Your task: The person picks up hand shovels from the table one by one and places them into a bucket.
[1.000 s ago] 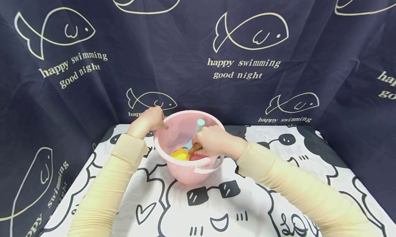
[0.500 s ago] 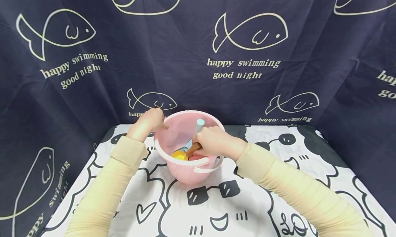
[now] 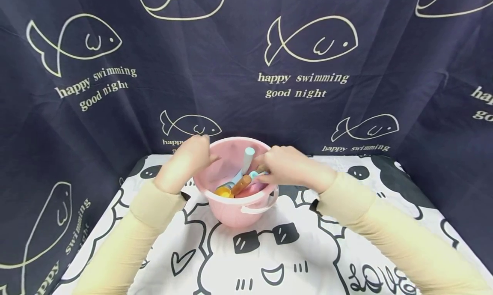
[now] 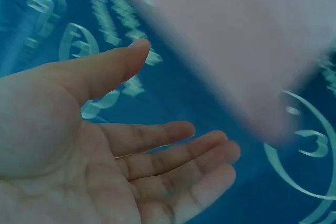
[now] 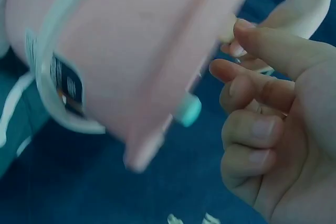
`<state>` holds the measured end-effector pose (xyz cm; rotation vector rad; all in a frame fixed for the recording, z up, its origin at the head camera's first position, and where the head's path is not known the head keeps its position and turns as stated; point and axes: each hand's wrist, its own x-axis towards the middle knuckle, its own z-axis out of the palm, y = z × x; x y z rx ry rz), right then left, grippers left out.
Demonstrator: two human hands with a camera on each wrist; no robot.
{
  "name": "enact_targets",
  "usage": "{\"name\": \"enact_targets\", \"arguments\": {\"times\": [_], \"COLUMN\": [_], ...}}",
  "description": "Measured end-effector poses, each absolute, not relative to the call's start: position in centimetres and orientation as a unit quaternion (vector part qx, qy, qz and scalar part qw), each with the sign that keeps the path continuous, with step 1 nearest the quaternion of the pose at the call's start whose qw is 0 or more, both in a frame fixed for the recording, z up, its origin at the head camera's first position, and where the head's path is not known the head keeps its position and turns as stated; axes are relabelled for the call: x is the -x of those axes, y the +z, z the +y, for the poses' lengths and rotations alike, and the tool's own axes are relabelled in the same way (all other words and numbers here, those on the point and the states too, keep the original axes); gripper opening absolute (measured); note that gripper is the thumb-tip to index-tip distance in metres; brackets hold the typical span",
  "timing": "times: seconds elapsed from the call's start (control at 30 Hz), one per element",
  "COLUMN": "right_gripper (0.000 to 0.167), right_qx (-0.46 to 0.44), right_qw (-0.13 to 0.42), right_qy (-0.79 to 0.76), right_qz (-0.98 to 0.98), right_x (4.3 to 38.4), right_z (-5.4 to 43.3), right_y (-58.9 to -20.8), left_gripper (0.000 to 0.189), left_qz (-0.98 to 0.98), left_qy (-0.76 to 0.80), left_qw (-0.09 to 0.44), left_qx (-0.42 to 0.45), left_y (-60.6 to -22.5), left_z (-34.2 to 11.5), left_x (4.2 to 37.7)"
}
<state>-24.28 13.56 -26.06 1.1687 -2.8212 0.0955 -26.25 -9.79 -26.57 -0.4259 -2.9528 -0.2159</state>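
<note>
A pink bucket [image 3: 233, 213] stands on the cloth in the head view, its white handle [image 3: 256, 209] hanging at the front right. Inside are a pale blue cylindrical handle [image 3: 248, 159], a brown handle [image 3: 241, 185], a yellow piece [image 3: 224, 192], a pink piece [image 3: 249, 190] and a small turquoise piece [image 3: 253, 174]. My left hand [image 3: 187, 162] is beside the left rim; the left wrist view shows its fingers [image 4: 173, 174] extended, apart from the bucket. At the right rim is my right hand [image 3: 289, 164]. In the right wrist view its fingers [image 5: 252, 129] curl loosely around nothing.
A white cloth [image 3: 269, 260] with black cartoon drawings covers the table. Behind and at both sides hangs a dark blue curtain [image 3: 231, 51] with white fish and lettering. A dark label [image 5: 67, 82] shows on the bucket's outside in the right wrist view.
My right hand has let go of the brown handle and moved up and right to the rim. My left hand has come off the left rim. The turquoise piece has come into sight.
</note>
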Motion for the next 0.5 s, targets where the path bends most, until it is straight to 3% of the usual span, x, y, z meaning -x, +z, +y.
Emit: {"name": "enact_targets", "arguments": {"times": [0.23,0.43,0.5], "right_gripper": [0.013,0.016,0.021], "right_qx": [-0.362,-0.300,-0.273], "right_qw": [0.115,0.207,0.224], "right_qy": [0.052,0.090,0.110], "right_qz": [-0.924,-0.927,-0.929], "right_x": [23.0,21.6,21.2], "right_z": [18.9,24.0,25.5], "right_y": [-23.8,-23.8,-24.4], "left_gripper": [0.044,0.077,0.084], "left_qz": [-0.953,-0.920,-0.920], "left_qy": [-0.064,-0.033,-0.025], "left_qw": [0.172,0.249,0.248], "left_qx": [0.240,0.300,0.302], "left_y": [-25.6,-27.7,-28.8], "left_z": [-4.0,1.4,3.2], "left_x": [21.3,17.5,16.9]}}
